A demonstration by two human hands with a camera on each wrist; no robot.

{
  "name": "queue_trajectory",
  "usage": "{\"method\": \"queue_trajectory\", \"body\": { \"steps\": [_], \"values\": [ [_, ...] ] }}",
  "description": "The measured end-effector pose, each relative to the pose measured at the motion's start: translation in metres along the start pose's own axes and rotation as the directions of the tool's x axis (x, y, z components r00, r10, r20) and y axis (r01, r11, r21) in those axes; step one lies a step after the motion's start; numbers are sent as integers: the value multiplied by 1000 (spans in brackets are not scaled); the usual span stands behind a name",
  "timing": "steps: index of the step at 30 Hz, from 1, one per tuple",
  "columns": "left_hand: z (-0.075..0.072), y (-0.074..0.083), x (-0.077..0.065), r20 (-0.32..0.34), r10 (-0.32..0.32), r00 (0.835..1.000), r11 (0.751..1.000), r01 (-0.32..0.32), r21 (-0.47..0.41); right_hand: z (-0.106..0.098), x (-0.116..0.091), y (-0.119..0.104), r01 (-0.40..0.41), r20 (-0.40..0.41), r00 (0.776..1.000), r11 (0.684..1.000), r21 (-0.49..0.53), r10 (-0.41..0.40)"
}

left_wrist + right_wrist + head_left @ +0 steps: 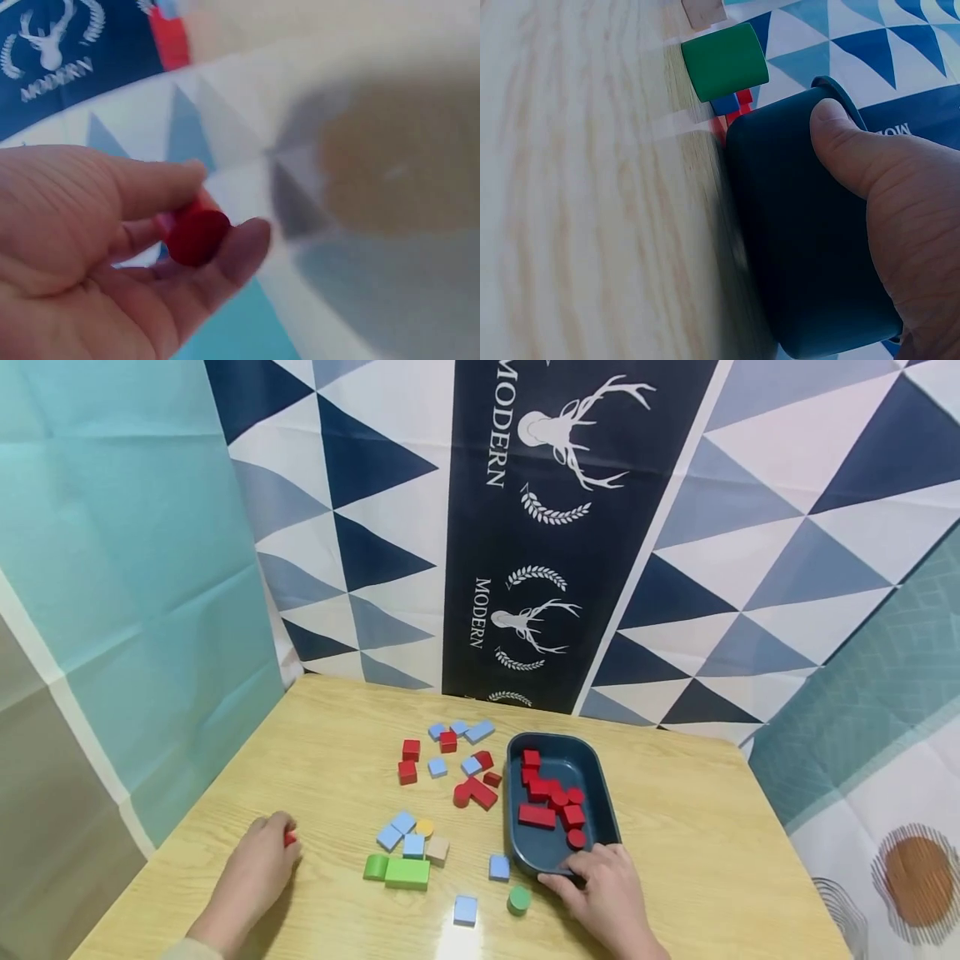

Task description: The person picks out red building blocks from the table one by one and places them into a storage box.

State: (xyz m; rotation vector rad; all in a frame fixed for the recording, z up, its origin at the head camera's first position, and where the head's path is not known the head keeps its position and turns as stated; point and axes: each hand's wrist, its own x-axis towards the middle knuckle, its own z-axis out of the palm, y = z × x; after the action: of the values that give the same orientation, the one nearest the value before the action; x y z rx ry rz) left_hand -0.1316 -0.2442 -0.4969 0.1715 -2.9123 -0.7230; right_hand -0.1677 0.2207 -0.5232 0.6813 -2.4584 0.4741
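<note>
My left hand [255, 864] is over the left part of the table, apart from the other blocks. Between its thumb and fingers it pinches a red cylinder block [199, 236], one round end showing in the left wrist view. My right hand [606, 893] grips the near end of a dark blue tray [542, 850]. In the right wrist view its thumb [832, 116] lies over the tray's rim, while the other fingers are mostly hidden. Several red blocks [537, 816], both boxy and round, lie inside the tray.
Left of the tray lie loose red blocks [482, 792] and blue blocks [437, 767]. Nearer are a light green block [407, 874], a yellow round block [424, 828], a plain wooden block [437, 851] and a green cylinder [519, 900]. A patterned cloth [390, 552] hangs behind the table.
</note>
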Motion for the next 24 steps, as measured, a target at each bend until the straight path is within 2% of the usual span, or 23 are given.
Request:
{"method": "queue_trajectory", "body": {
  "steps": [4, 6, 9, 11, 12, 15, 17, 19, 21, 24],
  "values": [
    [0, 45, 21, -54, 118, 992, 991, -121, -61, -2, 1, 2, -22, 24, 999, 1000, -14, 23],
    [3, 72, 30, -50, 159, 986, 980, -164, -115, -3, 1, 3, -28, 29, 999, 999, -18, 28],
    [12, 116, 43, -17, 253, 967, 945, -251, -208, -5, 1, 3, -28, 35, 999, 999, -21, 29],
    [20, 147, 50, 20, 341, 940, 912, -325, -252, -5, 1, 3, -27, 34, 999, 999, -20, 27],
    [25, 162, 53, 41, 389, 920, 890, -363, -275, -6, 1, 3, -26, 33, 999, 999, -20, 26],
    [44, 206, 63, 110, 522, 846, 831, -475, -289, -6, 0, 3, -19, 18, 1000, 1000, -13, 19],
    [58, 232, 70, 157, 571, 806, 812, -526, -254, -6, -1, 3, -9, 4, 1000, 1000, -6, 9],
    [72, 251, 79, 186, 591, 785, 806, -567, -168, -5, -2, 3, 3, -8, 1000, 1000, 1, -3],
    [84, 263, 87, 202, 585, 785, 807, -589, -46, -4, -3, 3, 12, -9, 1000, 1000, 3, -11],
    [100, 271, 101, 223, 549, 805, 805, -581, 117, -3, -3, 2, 13, 1, 1000, 1000, 6, -13]
  ]
}}
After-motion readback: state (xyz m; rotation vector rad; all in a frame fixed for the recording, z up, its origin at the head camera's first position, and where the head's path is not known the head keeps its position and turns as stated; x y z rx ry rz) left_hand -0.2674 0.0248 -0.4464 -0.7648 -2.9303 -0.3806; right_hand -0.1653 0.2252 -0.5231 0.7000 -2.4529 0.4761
